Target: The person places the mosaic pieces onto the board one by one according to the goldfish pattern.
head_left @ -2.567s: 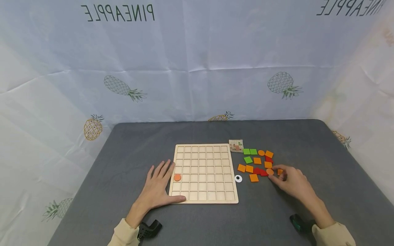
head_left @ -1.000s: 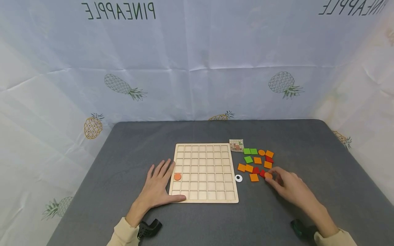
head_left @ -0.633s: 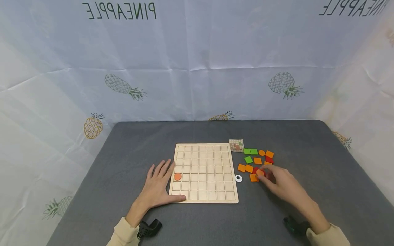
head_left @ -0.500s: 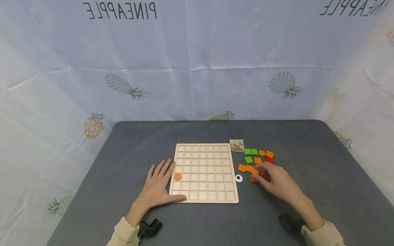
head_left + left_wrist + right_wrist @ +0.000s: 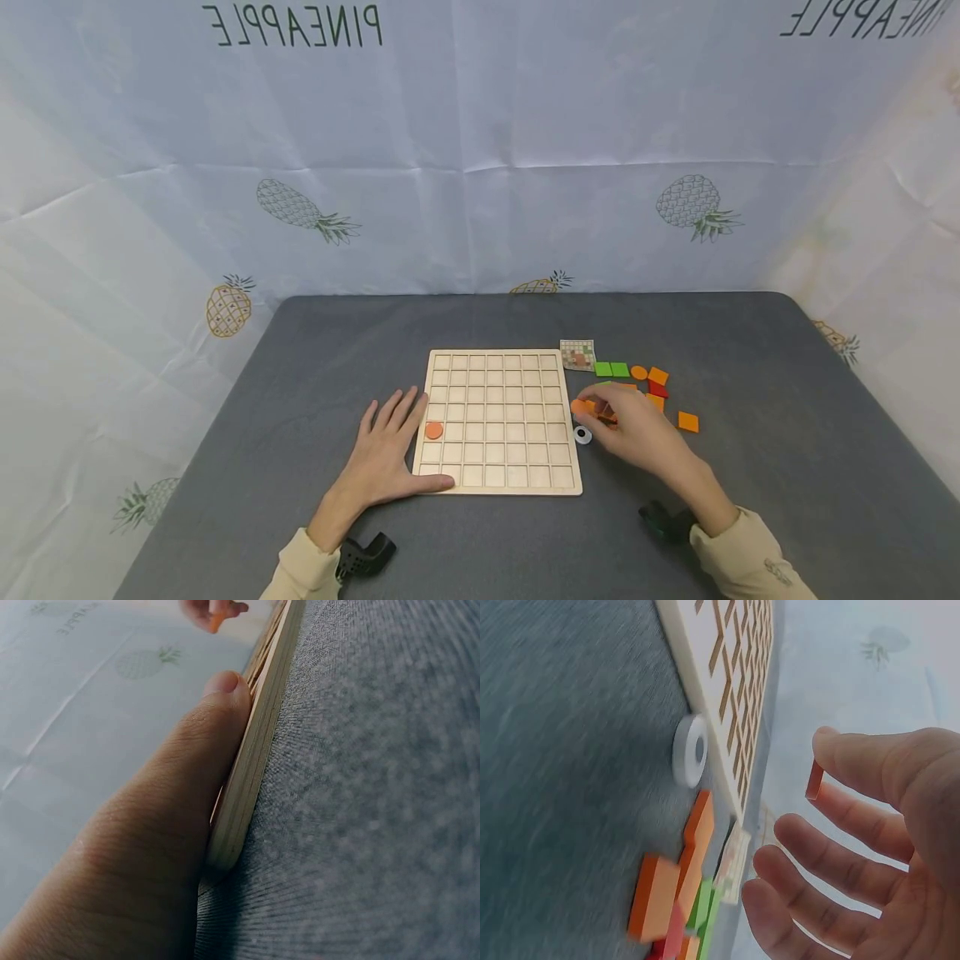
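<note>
My left hand (image 5: pixel 378 467) lies spread against the left side of the wooden grid board (image 5: pixel 495 425), its thumb (image 5: pixel 217 712) over the front rim. An orange round tile (image 5: pixel 433 430) sits in a cell near the board's left edge. Just off the board's right edge, my right hand (image 5: pixel 637 425) pinches another orange round tile (image 5: pixel 814 781) between thumb and index finger. In the right wrist view that tile is held edge-on above the table, the other fingers loosely bent. A white ring-like eye piece (image 5: pixel 582 435) lies close to the board, below the right fingertips.
Right of the board lie green square tiles (image 5: pixel 611 369), a red tile (image 5: pixel 657 389), another orange round tile (image 5: pixel 638 372) and several orange squares (image 5: pixel 688 422), some hidden under the right hand. A small printed pattern card (image 5: pixel 577 356) touches the board's far right corner.
My right hand picked up the orange round tile from the right of the pile and carried it leftward over the tiles to the board's right edge. The left hand stayed put.
</note>
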Available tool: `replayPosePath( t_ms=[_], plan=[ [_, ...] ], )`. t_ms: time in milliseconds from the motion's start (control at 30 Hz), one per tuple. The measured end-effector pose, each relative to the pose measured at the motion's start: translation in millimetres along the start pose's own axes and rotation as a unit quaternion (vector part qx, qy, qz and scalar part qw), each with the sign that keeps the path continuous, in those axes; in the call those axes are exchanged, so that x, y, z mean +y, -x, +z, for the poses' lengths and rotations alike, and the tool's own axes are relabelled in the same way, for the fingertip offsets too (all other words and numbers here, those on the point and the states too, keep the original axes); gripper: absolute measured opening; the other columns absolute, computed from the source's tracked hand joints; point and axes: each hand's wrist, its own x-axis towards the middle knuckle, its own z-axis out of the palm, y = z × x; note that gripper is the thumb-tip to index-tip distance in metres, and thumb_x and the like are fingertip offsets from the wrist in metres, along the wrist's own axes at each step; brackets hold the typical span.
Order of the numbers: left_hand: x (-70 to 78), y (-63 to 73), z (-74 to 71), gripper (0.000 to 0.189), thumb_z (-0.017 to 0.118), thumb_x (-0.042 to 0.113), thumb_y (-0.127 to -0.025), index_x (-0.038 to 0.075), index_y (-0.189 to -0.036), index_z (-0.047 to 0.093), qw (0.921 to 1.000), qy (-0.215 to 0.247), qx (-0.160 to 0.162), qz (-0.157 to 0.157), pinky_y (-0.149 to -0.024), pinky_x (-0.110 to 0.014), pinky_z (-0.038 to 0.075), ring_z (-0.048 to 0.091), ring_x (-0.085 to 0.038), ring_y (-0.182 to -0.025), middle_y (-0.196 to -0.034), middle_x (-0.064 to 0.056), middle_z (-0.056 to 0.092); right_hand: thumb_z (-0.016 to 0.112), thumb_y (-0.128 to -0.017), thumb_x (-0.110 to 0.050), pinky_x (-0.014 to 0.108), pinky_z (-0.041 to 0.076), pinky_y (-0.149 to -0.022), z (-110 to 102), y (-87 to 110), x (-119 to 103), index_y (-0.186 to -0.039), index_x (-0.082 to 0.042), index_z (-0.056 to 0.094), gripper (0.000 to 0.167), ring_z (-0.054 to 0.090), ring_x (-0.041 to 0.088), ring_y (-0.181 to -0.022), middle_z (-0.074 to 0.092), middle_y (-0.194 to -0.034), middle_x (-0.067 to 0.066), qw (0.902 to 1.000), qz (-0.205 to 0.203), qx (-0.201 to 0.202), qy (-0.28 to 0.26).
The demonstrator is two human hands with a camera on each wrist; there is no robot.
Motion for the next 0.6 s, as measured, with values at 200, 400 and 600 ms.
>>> replayPosePath(
  t_ms=[200, 400, 600],
  plan=[
    [-1.2, -0.9, -1.2, 0.126, 0.062, 0.090, -0.069, 0.013, -0.163, 0.028, 1.0000, -0.003, 0.003, 0.002, -0.121, -0.070, 0.016, 0.027, -0.041, -0.156, -0.169, -0.015, 0.029, 0.077, -0.092, -0.019, 0.021, 0.045, -0.061, 8.0, -12.2, -12.8, -0.108, -0.009, 0.073, 0.020, 0.051, 0.008, -0.072, 0.060, -0.080, -0.004, 0.9997, -0.010, -0.019, -0.012],
    [-0.5, -0.5, -1.8, 0.126, 0.062, 0.090, -0.070, 0.014, -0.163, 0.028, 1.0000, -0.001, 0.000, 0.001, -0.121, -0.070, 0.016, 0.027, -0.041, -0.156, -0.169, -0.015, 0.028, 0.076, -0.093, -0.023, 0.022, 0.046, -0.063, 17.1, -22.0, -25.9, -0.110, -0.011, 0.073, 0.022, 0.057, 0.014, -0.075, 0.068, -0.089, -0.001, 0.9995, -0.022, -0.019, -0.012],
    [0.1, 0.8, -1.1, 0.126, 0.061, 0.091, -0.070, 0.014, -0.164, 0.027, 1.0000, 0.006, -0.005, -0.002, -0.121, -0.070, 0.015, 0.026, -0.041, -0.156, -0.169, -0.015, 0.028, 0.076, -0.093, -0.022, 0.023, 0.048, -0.065, 24.1, -26.2, -37.9, -0.110, -0.012, 0.074, 0.020, 0.057, 0.012, -0.080, 0.069, -0.093, 0.001, 0.9989, -0.033, -0.023, -0.023]
  ],
)
